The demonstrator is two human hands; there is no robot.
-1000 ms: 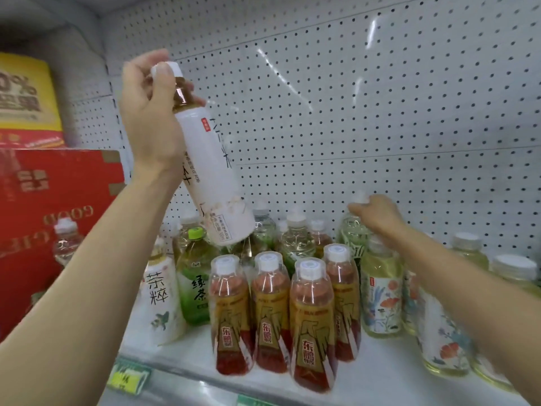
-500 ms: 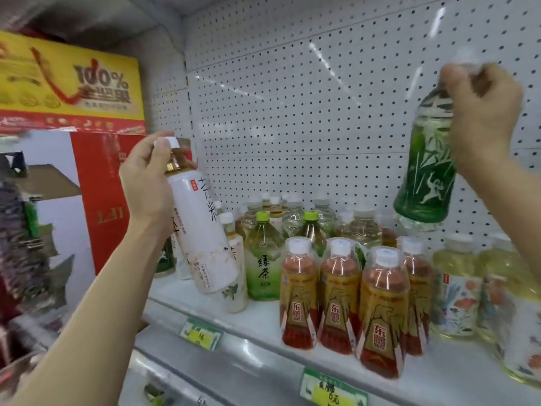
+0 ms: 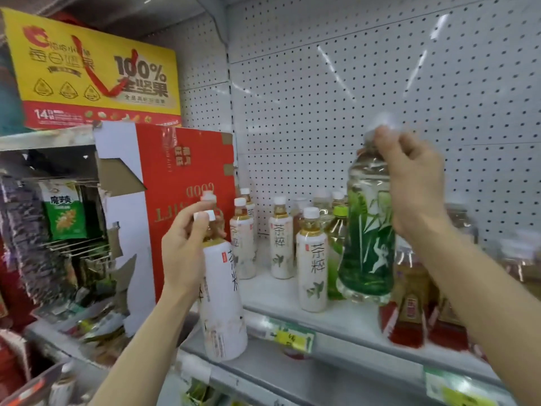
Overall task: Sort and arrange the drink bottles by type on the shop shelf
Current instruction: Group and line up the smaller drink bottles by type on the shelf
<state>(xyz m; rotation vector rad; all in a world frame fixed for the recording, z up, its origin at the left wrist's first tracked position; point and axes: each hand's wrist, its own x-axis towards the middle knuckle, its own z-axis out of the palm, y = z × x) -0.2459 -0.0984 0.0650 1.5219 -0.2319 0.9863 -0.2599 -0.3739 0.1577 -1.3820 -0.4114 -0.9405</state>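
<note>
At lower centre my left hand (image 3: 183, 253) grips a white bottle (image 3: 221, 300); at right, my right hand (image 3: 412, 183) grips a green bottle (image 3: 367, 244).

Red carton (image 3: 187, 200), perhaps snack packets (image 3: 63, 216)

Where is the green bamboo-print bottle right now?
In the head view it is right of centre: the green bamboo-print bottle is held by its neck in the right hand, above the shelf, just right of the white-label bottles.
</note>
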